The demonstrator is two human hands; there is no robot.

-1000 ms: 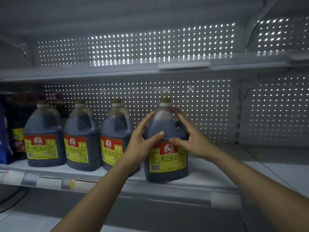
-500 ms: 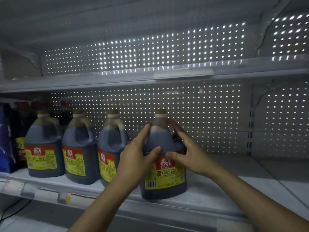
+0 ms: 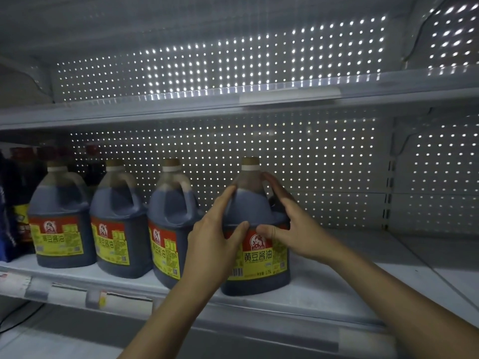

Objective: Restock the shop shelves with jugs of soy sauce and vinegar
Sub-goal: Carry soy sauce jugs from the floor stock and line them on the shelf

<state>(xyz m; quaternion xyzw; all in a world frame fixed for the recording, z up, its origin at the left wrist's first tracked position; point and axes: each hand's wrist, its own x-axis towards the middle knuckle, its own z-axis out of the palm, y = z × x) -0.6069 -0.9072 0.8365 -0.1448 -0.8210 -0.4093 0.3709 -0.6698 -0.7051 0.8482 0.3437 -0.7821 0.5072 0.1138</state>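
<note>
Shelf [image 3: 337,288] is wide open at 3 o'clock of the held jug [image 3: 256,255]. At 9 o'clock, three jugs [image 3: 171,229] stand packed close together.

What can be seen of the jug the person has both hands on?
The rightmost jug is translucent plastic, filled nearly to the shoulder with dark sauce, capped in tan over a white collar. A red and yellow label with a barcode faces the camera. It stands upright on the white shelf, last in a row of four alike, close beside its neighbour. The left hand and right hand cup its shoulders, thumbs on the label's top edge. Its handle is mostly hidden.
</note>
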